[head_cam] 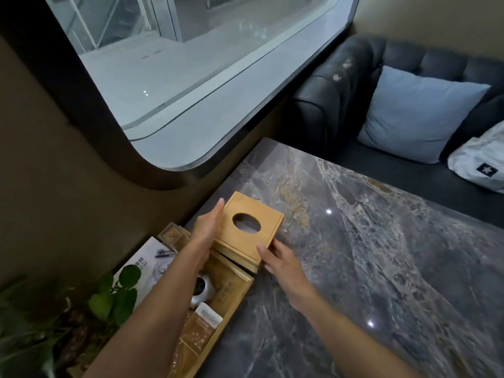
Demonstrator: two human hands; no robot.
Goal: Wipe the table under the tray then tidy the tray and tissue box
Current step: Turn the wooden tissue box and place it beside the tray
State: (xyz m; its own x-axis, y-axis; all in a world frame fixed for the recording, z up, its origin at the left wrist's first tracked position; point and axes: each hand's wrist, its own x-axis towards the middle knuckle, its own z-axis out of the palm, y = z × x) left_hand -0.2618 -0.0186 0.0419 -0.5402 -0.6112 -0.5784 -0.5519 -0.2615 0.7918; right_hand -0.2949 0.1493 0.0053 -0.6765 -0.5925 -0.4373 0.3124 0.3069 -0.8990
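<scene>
A wooden tissue box (251, 214) with an oval hole in its lid sits at the left side of the grey marble table (381, 255), against the far end of a wooden tray (240, 296). My left hand (208, 225) presses flat along the box's left side. My right hand (281, 261) holds its near right corner with thumb and fingers. The tray runs along the table's left edge under my left forearm and holds a silver round object (203, 291) and several brown packets (200, 331).
A leaflet (144, 264) and a small clear container (173, 236) lie left of the tray, by a green plant (114, 298). A large window fills the wall behind. A dark sofa (341, 91) with a blue cushion (414, 113) and a white bag (480, 162) stands beyond the table.
</scene>
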